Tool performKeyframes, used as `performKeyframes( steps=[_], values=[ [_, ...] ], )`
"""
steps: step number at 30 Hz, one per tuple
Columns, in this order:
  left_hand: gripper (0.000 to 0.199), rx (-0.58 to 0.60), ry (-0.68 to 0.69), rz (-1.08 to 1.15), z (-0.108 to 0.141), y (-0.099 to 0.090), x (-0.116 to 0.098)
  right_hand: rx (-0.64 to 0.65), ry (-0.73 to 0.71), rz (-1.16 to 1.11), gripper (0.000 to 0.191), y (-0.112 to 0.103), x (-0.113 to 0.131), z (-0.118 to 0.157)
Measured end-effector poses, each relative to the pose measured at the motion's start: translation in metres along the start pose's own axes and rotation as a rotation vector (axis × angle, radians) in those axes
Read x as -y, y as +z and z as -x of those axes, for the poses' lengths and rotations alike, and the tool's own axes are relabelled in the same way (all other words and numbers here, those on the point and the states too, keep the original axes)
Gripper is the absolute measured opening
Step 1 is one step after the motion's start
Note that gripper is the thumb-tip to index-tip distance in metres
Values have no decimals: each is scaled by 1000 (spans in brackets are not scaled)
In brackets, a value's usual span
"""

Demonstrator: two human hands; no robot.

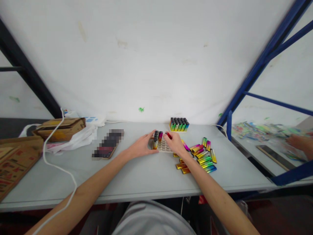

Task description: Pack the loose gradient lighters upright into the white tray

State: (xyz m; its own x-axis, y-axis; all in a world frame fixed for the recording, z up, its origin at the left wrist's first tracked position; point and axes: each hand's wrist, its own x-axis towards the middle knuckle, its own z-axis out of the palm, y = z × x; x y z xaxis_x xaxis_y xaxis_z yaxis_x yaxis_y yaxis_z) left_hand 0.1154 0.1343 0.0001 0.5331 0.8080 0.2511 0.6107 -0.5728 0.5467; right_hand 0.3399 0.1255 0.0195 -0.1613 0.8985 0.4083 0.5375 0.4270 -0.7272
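A pale tray [166, 150] with rows of round holes lies on the grey table. Upright lighters [156, 141] with black tops fill its left end, and a magenta one [160, 135] stands beside them. My left hand [142, 145] is curved around that end, thumb at the near corner and fingertips at the far side, steadying the tray. Above the holes, my right hand [175, 142] pinches a lighter [168, 135] with a red end showing. Loose shiny lighters [204, 158] in gold, magenta, green and blue lie in a pile by my right forearm, which partly hides them.
A full block of upright lighters [179, 124] stands near the wall. To the left are a phone [109, 143], cardboard boxes [61, 127] and a white cable [58, 167]. Beyond the blue frame [254, 71], another person's hand [299, 141] is near plastic bags and a phone.
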Motion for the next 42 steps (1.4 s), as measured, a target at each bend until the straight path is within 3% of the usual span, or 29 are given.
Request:
performKeyframes(
  steps=[7, 12, 16, 22, 27, 31, 36, 42],
  values=[
    [113, 7, -1, 15, 0, 1, 2, -89, -1, 10, 42, 0, 2, 0],
    [111, 10, 8, 38, 0, 0, 1, -35, -26, 26, 49, -1, 6, 2],
    [111, 16, 6, 35, 1, 0, 1, 0, -24, 27, 43, -1, 5, 3],
    [111, 12, 1, 7, -1, 1, 1, -50, -27, 33, 36, -1, 1, 2],
    [110, 15, 9, 25, 0, 0, -1, -89, -45, 60, 42, -3, 2, 2],
    [111, 15, 6, 29, 0, -1, -1, -27, -145, 70, 36, -5, 1, 3],
    [111, 16, 2, 18, 0, 0, -1, -44, -265, 97, 35, -7, -2, 3],
    [113, 34, -7, 11, 0, 0, 0, 71, -228, 169, 40, -11, -3, 1]
  ],
)
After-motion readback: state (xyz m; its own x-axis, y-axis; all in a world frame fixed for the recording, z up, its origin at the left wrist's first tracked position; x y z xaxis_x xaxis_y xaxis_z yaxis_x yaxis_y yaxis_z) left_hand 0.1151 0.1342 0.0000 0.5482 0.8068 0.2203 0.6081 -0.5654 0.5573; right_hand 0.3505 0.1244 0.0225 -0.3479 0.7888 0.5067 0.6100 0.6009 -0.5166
